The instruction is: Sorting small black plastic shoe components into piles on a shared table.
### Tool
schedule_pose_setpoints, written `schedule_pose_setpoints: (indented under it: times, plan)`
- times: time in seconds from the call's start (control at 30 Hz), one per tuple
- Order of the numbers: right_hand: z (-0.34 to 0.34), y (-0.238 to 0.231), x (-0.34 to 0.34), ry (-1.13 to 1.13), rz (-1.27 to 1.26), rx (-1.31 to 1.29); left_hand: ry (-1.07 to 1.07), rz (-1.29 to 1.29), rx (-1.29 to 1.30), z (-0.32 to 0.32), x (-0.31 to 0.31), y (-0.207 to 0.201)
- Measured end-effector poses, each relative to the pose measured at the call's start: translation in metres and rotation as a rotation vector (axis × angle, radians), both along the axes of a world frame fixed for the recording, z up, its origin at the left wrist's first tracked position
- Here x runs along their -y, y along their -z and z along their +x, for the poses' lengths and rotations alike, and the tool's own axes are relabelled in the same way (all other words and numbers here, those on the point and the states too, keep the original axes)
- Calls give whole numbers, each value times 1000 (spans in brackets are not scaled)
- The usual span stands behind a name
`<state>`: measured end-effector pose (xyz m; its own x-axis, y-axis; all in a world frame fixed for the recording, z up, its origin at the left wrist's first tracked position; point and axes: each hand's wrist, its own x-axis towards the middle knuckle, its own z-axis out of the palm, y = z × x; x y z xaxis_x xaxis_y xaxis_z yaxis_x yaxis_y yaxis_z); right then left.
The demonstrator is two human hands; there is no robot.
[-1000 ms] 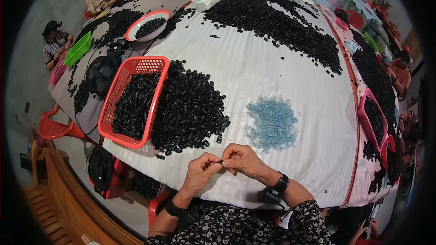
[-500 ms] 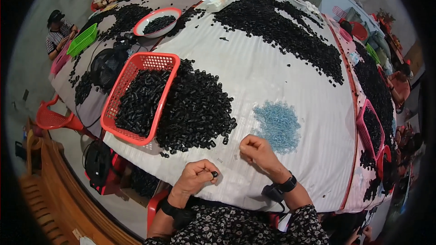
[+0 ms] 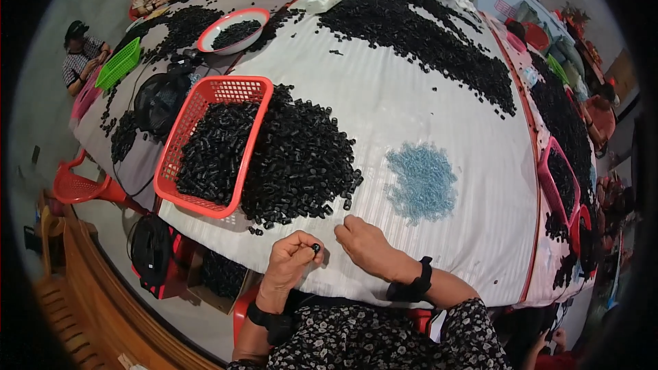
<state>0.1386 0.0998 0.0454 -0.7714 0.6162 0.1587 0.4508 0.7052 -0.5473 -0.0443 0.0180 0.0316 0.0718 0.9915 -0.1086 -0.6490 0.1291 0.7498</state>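
Observation:
My left hand (image 3: pixel 290 264) is closed around a small black cylindrical cap (image 3: pixel 316 248), its round end showing between thumb and forefinger. To its right is my right hand (image 3: pixel 370 248), its fingers pinched together near the left one but apart from it; whatever they hold is hidden or too small to make out. Beyond my hands lies a heap of black caps (image 3: pixel 301 164) on the white-covered table (image 3: pixel 384 123). A red plastic basket (image 3: pixel 259 130) full of the same caps stands against the heap's left side. Small clear bluish pieces (image 3: pixel 421 181) form a pile beyond my right hand.
More black caps (image 3: pixel 425 34) spread across the far table. A red-rimmed white basin (image 3: pixel 233 46), a black fan (image 3: pixel 161 101) and a green basket (image 3: pixel 118 65) stand at the left. A pink basket (image 3: pixel 558 181) is at the right. Several people sit around the tables.
My right hand has moved left and nearer to me, away from the bluish pile and toward my left hand. The left hand keeps the black cap.

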Motion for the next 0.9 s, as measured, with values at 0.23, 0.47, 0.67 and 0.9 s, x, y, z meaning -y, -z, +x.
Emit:
schedule_pose_setpoints:
  times: [0.23, 0.47, 0.67, 0.9]
  plan:
    - [1, 0, 4, -78, 158, 60, -33, -22, 42, -4, 3, 12]
    - [14, -10, 3, 15, -24, -39, 17, -31, 59, 0, 4, 11]
    - [21, -14, -2, 122, -75, -74, 38, -74, 63, 2, 3, 25]
    - [17, -15, 1, 212, -156, -159, 44, -61, 73, 3, 4, 28]
